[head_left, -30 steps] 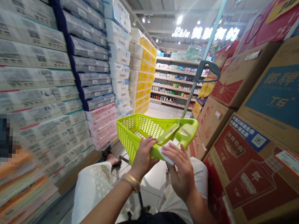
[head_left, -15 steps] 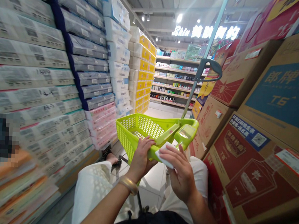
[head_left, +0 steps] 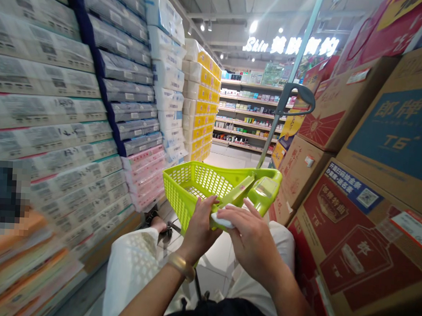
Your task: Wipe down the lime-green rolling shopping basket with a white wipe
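Observation:
In front of my knees stands a lime-green shopping basket (head_left: 180,199) with perforated walls and a grey pull handle (head_left: 294,101) on a long pole. My left hand (head_left: 202,223), a gold bangle at its wrist, grips the basket's near rim, thumb and fingers around it. Just to its right, my right hand (head_left: 251,233) presses a folded white cloth or tissue (head_left: 222,217) onto the same rim. Part of the white piece lies hidden under the fingers. A green divider and a clear-windowed holder (head_left: 265,188) sit at the basket's right end.
Stacked paper packs (head_left: 42,73) rise close on the left, with yellow-and-white packs (head_left: 199,105) beyond. Cardboard cartons (head_left: 365,251) crowd the right side. Shelves of small goods (head_left: 251,108) stand at the back, past the tiled floor (head_left: 221,157). A sandalled foot (head_left: 161,225) is left of the basket.
My right hand has slid the white cloth or tissue leftward along the rim, closer to my left hand. My left hand keeps its hold, and the basket is nearly where it was.

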Demonstrator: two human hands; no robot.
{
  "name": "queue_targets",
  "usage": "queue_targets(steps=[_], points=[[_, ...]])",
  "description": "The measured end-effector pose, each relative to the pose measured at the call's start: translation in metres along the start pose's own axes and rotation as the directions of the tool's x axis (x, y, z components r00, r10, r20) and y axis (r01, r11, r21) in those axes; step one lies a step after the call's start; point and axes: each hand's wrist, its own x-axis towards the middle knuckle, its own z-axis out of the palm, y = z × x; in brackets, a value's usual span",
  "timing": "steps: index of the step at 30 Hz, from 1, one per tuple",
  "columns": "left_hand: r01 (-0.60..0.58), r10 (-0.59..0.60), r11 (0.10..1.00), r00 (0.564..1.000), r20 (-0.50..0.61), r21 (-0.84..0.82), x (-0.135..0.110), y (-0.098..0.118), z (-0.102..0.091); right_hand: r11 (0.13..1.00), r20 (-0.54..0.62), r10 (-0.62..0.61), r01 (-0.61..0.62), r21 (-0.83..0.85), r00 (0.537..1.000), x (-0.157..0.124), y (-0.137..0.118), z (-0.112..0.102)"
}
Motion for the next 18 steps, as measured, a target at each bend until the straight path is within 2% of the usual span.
queue_targets(steps=[5, 11, 14, 18], points=[[0.029, -0.030, 0.999, 0.999, -0.022, -0.041, -0.002, 0.004, -0.001, 0.998, -0.014, 0.035, -0.036, -0.051, 0.999, -0.006, 0.004, -0.014], [0.021, -0.022, 1.000, 0.999, -0.034, -0.006, -0.006, 0.003, 0.001, 0.994, 0.134, 0.067, -0.054, -0.097, 0.989, 0.014, -0.005, 0.003], [-0.003, 0.004, 1.000, 1.000, -0.013, 0.016, -0.006, 0.003, -0.002, 0.999, 0.132, -0.002, 0.006, -0.031, 0.991, 0.010, -0.004, 0.003], [0.001, -0.001, 1.000, 1.000, -0.005, -0.020, -0.007, 0.007, -0.010, 0.989, 0.047, -0.129, 0.125, 0.085, 0.991, -0.015, 0.011, -0.013]])
